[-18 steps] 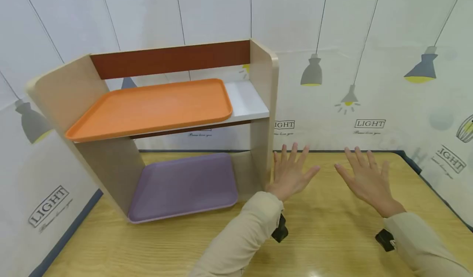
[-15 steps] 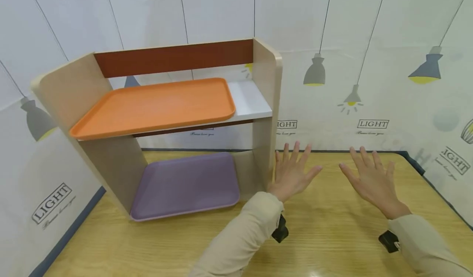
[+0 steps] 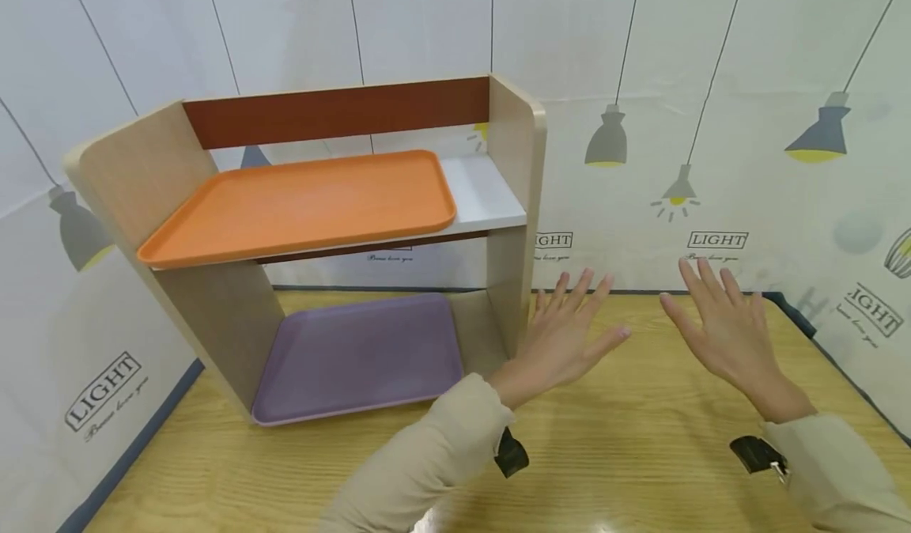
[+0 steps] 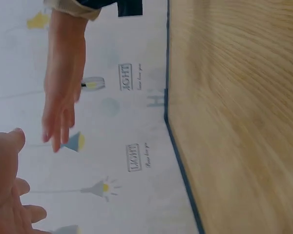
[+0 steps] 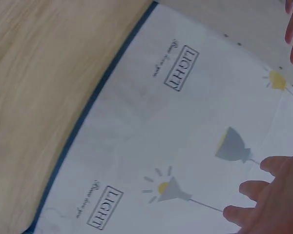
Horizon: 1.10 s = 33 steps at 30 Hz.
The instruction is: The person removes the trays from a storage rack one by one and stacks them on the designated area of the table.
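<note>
Both hands hover over the wooden table with fingers spread and nothing held. In the head view my left hand [image 3: 558, 343] is just right of the shelf unit's right side panel, nearest to that panel; whether it touches cannot be told. My right hand [image 3: 729, 339] is farther right, in front of the wall. A two-level wooden shelf [image 3: 507, 280] stands at left. On its upper level lies an orange tray [image 3: 306, 205], and on its lower level a purple tray [image 3: 359, 359]. The left wrist view shows part of my left hand [image 4: 10, 190] and the right hand beyond.
The wooden table [image 3: 605, 454] runs up to a wall covering [image 3: 640, 35] printed with hanging lamps, with a dark strip along the base. The shelf has a reddish-brown back board [image 3: 334, 112]. A black wrist strap [image 3: 511, 452] sits below the left sleeve.
My left hand and forearm have shifted slightly nearer to me, and the right hand has risen a little. The camera view has shifted slightly. Shelf and trays stay in place.
</note>
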Motion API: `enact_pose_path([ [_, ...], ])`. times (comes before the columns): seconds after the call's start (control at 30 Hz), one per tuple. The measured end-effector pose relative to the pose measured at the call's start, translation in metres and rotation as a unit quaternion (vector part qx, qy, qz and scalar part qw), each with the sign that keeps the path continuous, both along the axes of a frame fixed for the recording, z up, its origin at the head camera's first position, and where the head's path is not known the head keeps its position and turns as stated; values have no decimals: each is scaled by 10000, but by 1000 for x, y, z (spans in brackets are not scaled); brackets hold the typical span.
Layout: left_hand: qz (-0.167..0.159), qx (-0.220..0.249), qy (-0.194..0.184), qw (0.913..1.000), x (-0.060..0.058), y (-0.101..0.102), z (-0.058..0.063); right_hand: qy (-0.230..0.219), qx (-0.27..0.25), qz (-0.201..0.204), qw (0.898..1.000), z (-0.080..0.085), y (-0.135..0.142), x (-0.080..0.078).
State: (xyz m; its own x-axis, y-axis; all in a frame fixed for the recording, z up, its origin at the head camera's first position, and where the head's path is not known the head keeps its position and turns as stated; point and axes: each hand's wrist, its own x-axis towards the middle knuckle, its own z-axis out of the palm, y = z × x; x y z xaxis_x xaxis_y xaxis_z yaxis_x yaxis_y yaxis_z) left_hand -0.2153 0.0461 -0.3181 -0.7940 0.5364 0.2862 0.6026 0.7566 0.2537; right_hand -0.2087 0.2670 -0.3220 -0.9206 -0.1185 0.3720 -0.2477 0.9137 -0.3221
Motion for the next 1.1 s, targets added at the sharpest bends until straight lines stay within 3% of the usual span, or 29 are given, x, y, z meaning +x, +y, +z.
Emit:
enact_pose_path([
  [0.17, -431, 69, 180, 9989, 15, -31, 10, -61, -481, 416, 9980, 13, -14, 4],
  [0.33, -606, 335, 238, 9973, 25, -74, 22, 42, -799, 966, 9921, 28, -28, 2],
  [0.63, -967, 809, -253, 9917, 37, -157, 54, -286, -1372, 1468, 9792, 60, -58, -4],
  [0.87, -496, 1050, -323, 9927, 58, -214, 74, -436, -1932, 1764, 9642, 82, -83, -13],
  [1.0, -107, 1039, -178, 9944, 66, -248, 86, -303, -2010, 1968, 9592, 93, -94, -21],
  [1.1, 153, 1195, 145, 9926, 70, -270, 97, -189, -2045, 2045, 9571, 101, -100, -27],
])
